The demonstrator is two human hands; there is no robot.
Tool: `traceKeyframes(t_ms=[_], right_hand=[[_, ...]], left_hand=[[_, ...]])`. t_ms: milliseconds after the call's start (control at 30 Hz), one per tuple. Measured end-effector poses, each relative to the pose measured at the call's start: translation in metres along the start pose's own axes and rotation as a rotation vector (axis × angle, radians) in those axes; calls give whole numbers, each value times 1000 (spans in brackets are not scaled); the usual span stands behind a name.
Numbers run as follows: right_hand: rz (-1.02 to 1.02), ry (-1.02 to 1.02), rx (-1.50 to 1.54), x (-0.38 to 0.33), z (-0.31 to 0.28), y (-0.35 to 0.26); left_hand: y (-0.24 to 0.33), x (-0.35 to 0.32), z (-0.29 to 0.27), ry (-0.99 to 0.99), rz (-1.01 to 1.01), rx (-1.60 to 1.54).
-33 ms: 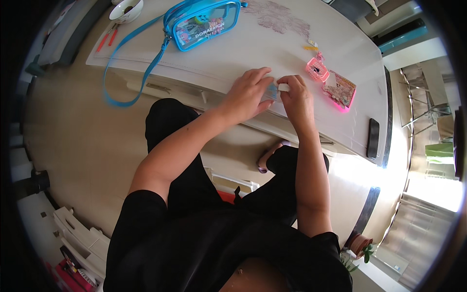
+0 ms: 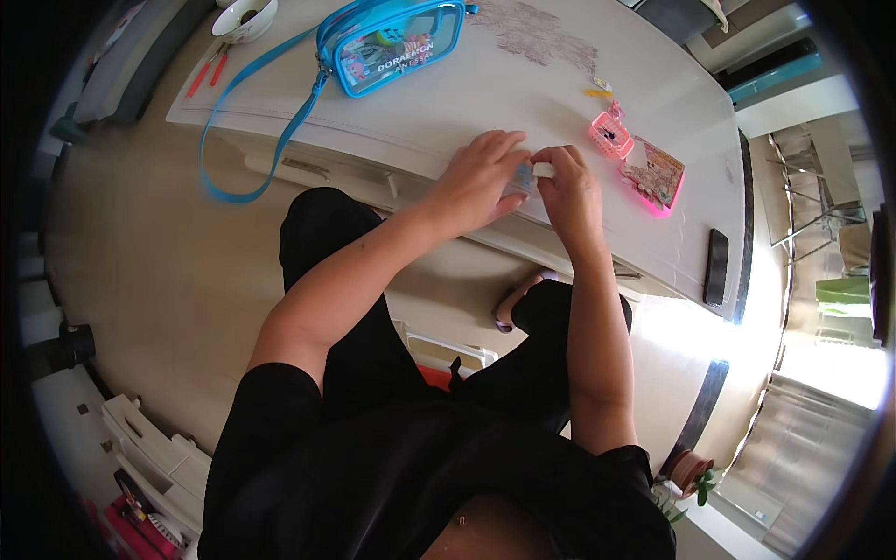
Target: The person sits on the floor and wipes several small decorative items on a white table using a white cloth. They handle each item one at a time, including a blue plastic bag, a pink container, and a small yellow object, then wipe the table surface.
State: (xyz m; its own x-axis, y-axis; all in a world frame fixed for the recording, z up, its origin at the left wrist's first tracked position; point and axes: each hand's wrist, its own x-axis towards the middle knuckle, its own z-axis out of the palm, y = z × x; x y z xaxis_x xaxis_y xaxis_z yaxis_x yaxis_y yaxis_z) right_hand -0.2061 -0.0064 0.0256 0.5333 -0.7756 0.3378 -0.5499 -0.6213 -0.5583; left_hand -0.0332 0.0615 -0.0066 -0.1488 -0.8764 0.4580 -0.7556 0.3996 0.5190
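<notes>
Near the front edge of the table, my right hand (image 2: 571, 191) pinches a small white block (image 2: 542, 170) between thumb and fingers. Just left of it lies a small clear, bluish piece (image 2: 524, 177), partly covered by my hands, so its kind is unclear. My left hand (image 2: 473, 183) rests beside this piece with its thumb spread away from the fingers, and nothing shows in its grasp. To the right of my hands stands a small pink basket (image 2: 610, 136) with something dark inside. A picture card or booklet (image 2: 652, 174) with a bright pink edge lies beyond it.
A blue clear-front bag (image 2: 397, 51) stands at the back left, its strap (image 2: 224, 193) hanging over the table edge. Red-handled tool (image 2: 217, 69) and a white bowl (image 2: 245, 21) are at the far left. A black phone (image 2: 716, 266) lies near the right edge.
</notes>
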Motion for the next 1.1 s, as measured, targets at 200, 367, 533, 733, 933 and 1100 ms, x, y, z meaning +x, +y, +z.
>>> traceKeyframes(t_ms=[200,367,533,733,933,1100], right_hand=[[-70,-152,-52,-11,-6,-5],[16,-255,22,-25,-29,0],[79,-266,47,-26,-36,5],[-106,-213,74,-14,-21,9],[-39,-81,-85,-14,-23,15],[-105,-143,-68,-21,-8,-7]], left_hand=[[-8,-9,6,-109,-1,79],[-6,-12,4,-128,34,130],[-4,-13,7,-122,39,164],[-6,-10,6,-157,92,176],[-2,-14,8,-174,95,280],[3,-17,5,-183,88,327]])
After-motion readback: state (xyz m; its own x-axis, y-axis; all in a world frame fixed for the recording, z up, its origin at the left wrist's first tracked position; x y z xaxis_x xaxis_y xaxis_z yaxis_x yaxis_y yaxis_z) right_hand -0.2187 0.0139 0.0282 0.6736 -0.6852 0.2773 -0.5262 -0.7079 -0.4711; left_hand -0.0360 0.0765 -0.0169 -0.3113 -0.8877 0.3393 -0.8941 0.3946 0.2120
